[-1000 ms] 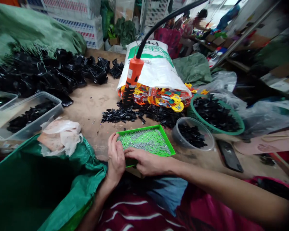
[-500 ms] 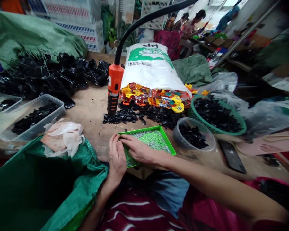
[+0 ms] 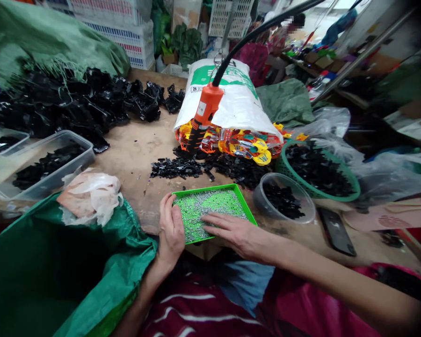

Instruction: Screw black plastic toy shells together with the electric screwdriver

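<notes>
Many small metal pieces [image 3: 193, 223] lie around the right hand [image 3: 241, 235], its fingers extended, in a green plastic tray [image 3: 245, 203] — the left hand [image 3: 171, 230] clasps that tray's left end. Probably light and stiff, best gripped by the rim; pieces may slide.

Brown table [image 3: 129, 150] w/ tray [image 3: 245, 202] at its near edge, under R fingers [image 3: 219, 220]; small blk bits [image 3: 177, 168] just beyond them, then a sack [image 3: 240, 110]. To R of fingers: tub [image 3: 258, 199], basket [image 3: 286, 164] & phone [image 3: 337, 232]; well to L: clear box [image 3: 76, 167] & bigger blk parts [image 3: 66, 107].
</notes>
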Action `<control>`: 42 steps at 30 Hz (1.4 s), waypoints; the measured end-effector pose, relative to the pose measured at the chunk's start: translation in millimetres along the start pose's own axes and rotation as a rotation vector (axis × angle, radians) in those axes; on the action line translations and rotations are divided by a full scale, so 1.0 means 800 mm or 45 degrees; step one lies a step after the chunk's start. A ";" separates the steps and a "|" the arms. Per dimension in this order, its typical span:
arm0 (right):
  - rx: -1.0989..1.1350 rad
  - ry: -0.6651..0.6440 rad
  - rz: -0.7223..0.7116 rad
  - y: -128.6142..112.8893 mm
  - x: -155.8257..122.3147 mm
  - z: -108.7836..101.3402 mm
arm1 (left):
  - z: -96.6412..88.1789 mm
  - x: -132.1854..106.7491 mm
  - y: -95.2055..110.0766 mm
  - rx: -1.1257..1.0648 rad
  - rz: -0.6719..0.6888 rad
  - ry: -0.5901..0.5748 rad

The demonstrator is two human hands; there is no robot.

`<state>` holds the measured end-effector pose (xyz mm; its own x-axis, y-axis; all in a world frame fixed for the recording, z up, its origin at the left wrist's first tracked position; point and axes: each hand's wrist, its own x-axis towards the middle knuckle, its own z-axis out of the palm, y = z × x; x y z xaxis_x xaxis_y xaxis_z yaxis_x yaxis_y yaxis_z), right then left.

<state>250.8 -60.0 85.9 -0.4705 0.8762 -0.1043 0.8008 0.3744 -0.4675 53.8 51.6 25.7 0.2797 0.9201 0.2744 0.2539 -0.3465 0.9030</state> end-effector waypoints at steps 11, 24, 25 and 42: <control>-0.031 0.114 0.334 0.021 -0.036 -0.003 | 0.002 0.003 0.000 0.010 0.021 0.001; 0.069 0.118 0.195 -0.044 0.063 0.030 | 0.001 0.002 -0.001 0.017 0.010 0.000; 0.069 0.113 0.167 -0.048 0.069 0.030 | 0.001 0.002 -0.001 0.016 0.008 -0.002; -0.173 -0.033 0.125 -0.041 0.063 0.027 | 0.001 0.001 -0.003 0.014 0.024 0.002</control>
<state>193.2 -34.4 77.0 -0.3958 0.9030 -0.1673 0.8852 0.3266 -0.3313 53.9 53.1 23.7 0.2829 0.9138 0.2915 0.2590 -0.3654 0.8941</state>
